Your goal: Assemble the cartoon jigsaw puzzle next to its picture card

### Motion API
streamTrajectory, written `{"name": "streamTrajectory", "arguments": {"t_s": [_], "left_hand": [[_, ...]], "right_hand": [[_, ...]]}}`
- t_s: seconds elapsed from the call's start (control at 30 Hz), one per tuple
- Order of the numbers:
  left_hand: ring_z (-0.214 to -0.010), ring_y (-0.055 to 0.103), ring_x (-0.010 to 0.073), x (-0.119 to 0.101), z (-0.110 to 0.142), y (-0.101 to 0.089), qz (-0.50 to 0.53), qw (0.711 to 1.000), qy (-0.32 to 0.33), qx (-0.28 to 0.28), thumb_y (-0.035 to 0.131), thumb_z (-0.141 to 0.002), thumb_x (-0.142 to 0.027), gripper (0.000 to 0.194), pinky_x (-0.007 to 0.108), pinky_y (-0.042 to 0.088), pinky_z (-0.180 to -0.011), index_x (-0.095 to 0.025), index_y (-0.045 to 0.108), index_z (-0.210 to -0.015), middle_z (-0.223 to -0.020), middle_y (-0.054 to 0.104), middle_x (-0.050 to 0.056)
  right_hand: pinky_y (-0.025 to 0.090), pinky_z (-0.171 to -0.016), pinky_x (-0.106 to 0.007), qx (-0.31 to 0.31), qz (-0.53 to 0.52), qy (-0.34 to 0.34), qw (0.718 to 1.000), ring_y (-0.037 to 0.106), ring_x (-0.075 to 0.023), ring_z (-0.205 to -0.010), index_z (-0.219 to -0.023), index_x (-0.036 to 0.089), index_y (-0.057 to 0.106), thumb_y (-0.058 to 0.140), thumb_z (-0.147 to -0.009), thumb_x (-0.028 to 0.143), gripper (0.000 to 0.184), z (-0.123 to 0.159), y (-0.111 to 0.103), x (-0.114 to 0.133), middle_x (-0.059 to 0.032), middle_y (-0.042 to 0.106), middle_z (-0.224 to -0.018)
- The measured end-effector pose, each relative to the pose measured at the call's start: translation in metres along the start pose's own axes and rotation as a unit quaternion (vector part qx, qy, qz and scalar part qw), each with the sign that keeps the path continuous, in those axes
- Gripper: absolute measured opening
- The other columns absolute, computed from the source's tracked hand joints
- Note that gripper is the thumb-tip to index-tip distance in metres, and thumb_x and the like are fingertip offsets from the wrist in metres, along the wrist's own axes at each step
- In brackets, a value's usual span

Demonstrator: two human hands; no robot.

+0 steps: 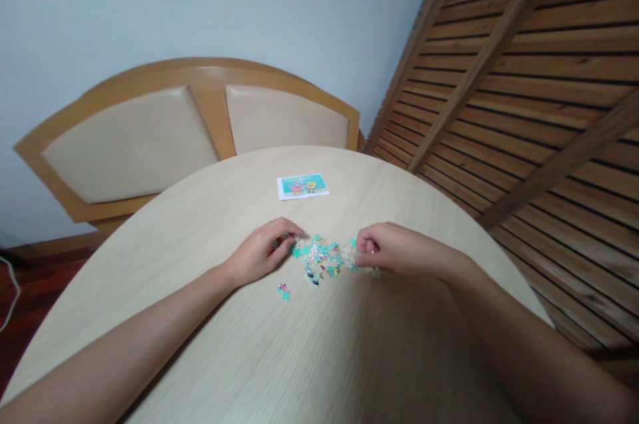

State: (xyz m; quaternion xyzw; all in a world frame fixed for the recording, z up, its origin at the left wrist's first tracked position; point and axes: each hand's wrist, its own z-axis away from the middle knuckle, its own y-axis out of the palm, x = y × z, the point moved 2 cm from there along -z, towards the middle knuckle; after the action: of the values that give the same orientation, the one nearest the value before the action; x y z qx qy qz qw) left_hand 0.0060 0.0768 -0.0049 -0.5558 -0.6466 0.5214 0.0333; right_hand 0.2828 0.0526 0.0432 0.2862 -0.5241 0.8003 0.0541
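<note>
A loose pile of small jigsaw puzzle pieces (327, 256), mostly teal and white, lies in the middle of the round table. At its left edge rests my left hand (264, 248), fingers bent and apart from the thumb, with teal pieces beneath and beside the fingertips. My right hand (387, 249) is closed at the pile's right edge, its fingers curled toward the thumb; whatever may be between them is too small to name. A few joined puzzle pieces (283, 291), pink and teal, lie apart on the near left side.
Beyond the pile lies a picture card (303, 186) with a pink and a yellow cartoon figure on teal. The pale round table (239, 351) has a padded wooden headboard (223, 111) behind it. Wooden slats (524, 71) stand on the right.
</note>
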Motion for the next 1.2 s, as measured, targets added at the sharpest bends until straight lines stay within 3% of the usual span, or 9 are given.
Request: {"name": "streamTrajectory", "arguments": {"t_s": [0.13, 0.27, 0.4, 0.5, 0.73, 1.0, 1.2], "left_hand": [[-0.111, 0.063, 0.0242, -0.003, 0.0, 0.0, -0.023, 0.999, 0.025, 0.015, 0.057, -0.093, -0.021, 0.031, 0.045, 0.052, -0.099, -0.02, 0.061, -0.124, -0.119, 0.068, 0.01], [-0.119, 0.06, 0.0267, -0.003, -0.002, 0.003, -0.053, 0.995, 0.046, 0.072, 0.066, -0.091, -0.028, 0.046, 0.047, 0.049, -0.104, -0.022, 0.056, -0.136, -0.128, 0.067, 0.01], [-0.112, 0.063, 0.0232, -0.002, -0.002, 0.006, -0.032, 0.993, 0.061, 0.099, 0.061, -0.099, -0.031, 0.024, 0.043, 0.049, -0.101, -0.022, 0.066, -0.121, -0.117, 0.071, 0.008], [-0.106, 0.064, 0.0217, -0.002, -0.002, 0.005, -0.019, 0.993, 0.058, 0.098, 0.057, -0.102, -0.03, 0.017, 0.04, 0.051, -0.097, -0.022, 0.069, -0.112, -0.109, 0.072, 0.008], [-0.104, 0.064, 0.0217, -0.005, -0.001, 0.004, -0.01, 0.995, 0.048, 0.086, 0.053, -0.103, -0.027, 0.019, 0.04, 0.052, -0.094, -0.022, 0.067, -0.115, -0.109, 0.071, 0.009], [-0.1, 0.064, 0.0196, -0.006, -0.002, 0.003, -0.014, 0.996, 0.051, 0.065, 0.047, -0.105, -0.022, 0.024, 0.036, 0.054, -0.09, -0.021, 0.069, -0.116, -0.106, 0.067, 0.009], [-0.098, 0.063, 0.0186, -0.004, -0.002, 0.0, -0.018, 0.999, 0.022, 0.035, 0.049, -0.104, -0.024, 0.018, 0.035, 0.052, -0.09, -0.021, 0.067, -0.108, -0.104, 0.067, 0.007]], "right_hand": [[0.036, -0.054, -0.024, -0.059, -0.048, -0.005, 0.997, 0.055, -0.014, -0.059, -0.081, 0.018, 0.067, 0.065, -0.086, 0.035, 0.018, -0.004, -0.001, 0.002, 0.0001, 0.066, -0.067], [0.035, -0.056, -0.025, -0.093, -0.018, -0.007, 0.996, 0.056, -0.0149, -0.062, -0.085, 0.018, 0.067, 0.058, -0.09, 0.025, 0.013, -0.004, -0.001, 0.004, -0.0016, 0.067, -0.071], [0.035, -0.059, -0.025, -0.118, 0.021, 0.009, 0.993, 0.058, -0.0156, -0.065, -0.088, 0.017, 0.065, 0.055, -0.091, 0.02, 0.011, -0.003, -0.002, 0.006, -0.0038, 0.069, -0.076], [0.034, -0.059, -0.025, -0.123, 0.037, -0.002, 0.992, 0.056, -0.0155, -0.066, -0.09, 0.017, 0.063, 0.051, -0.091, 0.016, 0.012, -0.001, -0.002, 0.009, -0.0036, 0.069, -0.078], [0.036, -0.063, -0.024, -0.085, 0.041, -0.041, 0.995, 0.059, -0.0168, -0.073, -0.09, 0.019, 0.064, 0.043, -0.093, 0.014, 0.023, -0.003, 0.002, 0.012, -0.004, 0.07, -0.084], [0.045, -0.086, -0.027, -0.095, 0.051, -0.092, 0.99, 0.066, -0.0204, -0.094, -0.088, 0.02, 0.075, 0.041, -0.089, 0.009, 0.036, -0.011, 0.007, 0.006, -0.0075, 0.072, -0.099], [0.046, -0.085, -0.029, -0.107, 0.039, -0.054, 0.992, 0.065, -0.0212, -0.097, -0.1, 0.016, 0.072, 0.041, -0.095, 0.012, 0.032, -0.01, 0.006, 0.008, -0.0108, 0.073, -0.108]]}}
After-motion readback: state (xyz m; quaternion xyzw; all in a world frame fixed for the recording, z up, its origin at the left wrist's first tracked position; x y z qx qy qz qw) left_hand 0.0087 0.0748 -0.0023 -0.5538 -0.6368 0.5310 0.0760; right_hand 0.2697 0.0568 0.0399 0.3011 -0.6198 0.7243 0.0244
